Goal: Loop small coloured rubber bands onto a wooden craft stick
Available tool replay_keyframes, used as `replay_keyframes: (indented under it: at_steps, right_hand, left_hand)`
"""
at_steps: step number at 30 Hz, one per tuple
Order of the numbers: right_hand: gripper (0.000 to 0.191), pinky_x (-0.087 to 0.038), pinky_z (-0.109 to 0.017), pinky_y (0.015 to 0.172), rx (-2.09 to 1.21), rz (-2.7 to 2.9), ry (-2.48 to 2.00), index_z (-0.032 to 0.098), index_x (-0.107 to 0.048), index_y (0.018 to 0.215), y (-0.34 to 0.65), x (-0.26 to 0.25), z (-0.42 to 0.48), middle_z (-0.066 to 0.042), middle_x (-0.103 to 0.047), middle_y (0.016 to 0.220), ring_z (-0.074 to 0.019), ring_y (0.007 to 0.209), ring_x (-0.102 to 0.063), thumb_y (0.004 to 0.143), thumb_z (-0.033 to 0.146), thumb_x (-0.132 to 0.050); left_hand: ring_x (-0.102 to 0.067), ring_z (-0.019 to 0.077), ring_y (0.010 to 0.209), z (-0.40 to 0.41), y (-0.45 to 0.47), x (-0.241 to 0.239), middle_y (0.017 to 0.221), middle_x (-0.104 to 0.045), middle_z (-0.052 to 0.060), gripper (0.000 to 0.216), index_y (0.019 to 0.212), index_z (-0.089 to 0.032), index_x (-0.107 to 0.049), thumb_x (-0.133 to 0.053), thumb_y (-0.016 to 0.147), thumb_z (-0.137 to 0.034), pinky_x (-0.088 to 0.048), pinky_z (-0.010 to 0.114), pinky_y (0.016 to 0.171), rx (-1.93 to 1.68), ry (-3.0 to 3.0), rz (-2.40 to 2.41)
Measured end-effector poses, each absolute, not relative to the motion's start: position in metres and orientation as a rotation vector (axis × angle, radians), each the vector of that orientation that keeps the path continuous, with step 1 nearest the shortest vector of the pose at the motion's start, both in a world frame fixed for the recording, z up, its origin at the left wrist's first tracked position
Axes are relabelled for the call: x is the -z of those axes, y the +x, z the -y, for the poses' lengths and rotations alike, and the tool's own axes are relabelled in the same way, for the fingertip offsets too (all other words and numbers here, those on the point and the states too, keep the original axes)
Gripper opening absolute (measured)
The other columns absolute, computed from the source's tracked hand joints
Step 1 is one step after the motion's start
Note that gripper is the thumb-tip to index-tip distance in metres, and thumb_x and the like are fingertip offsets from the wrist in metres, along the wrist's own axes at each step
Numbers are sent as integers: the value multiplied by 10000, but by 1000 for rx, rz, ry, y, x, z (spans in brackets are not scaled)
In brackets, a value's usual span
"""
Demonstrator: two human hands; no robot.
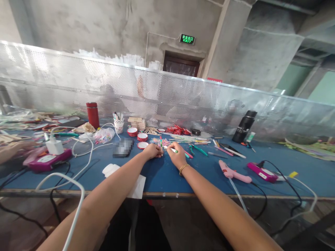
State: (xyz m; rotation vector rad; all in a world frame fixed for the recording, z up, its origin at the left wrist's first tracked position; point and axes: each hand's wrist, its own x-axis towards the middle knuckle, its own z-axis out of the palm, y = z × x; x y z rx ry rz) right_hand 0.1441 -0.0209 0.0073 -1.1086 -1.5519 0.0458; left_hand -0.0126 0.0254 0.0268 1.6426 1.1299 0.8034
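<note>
My left hand [152, 151] is closed, its fingertips pinching a small wooden stick [161, 143] that stands out above them with red and green bands. Between the fingers of my right hand [178, 153] is a white marker [172, 150] with a green end. Its other end points at the stick, but whether they touch I cannot tell. Just beyond both hands lies a pile of small colourful bits [154, 140]. Pink and green pens [188, 154] rest by my right hand, with teal pliers [199, 150] farther right.
Round red-rimmed tins [142, 137] and a cup of pens [118, 124] stand behind my left hand. A pink glue gun [234, 174] lies at the right, near a black bottle [244, 126]. White cables loop at the left, where another person's hand [15, 150] shows.
</note>
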Motion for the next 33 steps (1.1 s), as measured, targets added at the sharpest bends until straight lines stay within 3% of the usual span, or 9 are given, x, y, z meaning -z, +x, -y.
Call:
replay_keyframes:
  at_steps: [33]
  right_hand:
    - [128,-429,-286,689,-55,1581,-1079,228,-507,651,143,-10,21,-2,-595,687,-180,709,-554,771,271,-518]
  left_hand:
    - [-606,88,537,-52,-13,-5,601,-666,18,98,616,-123,-681,-764,640,-169,-527,205,603,-797,1656,-1089]
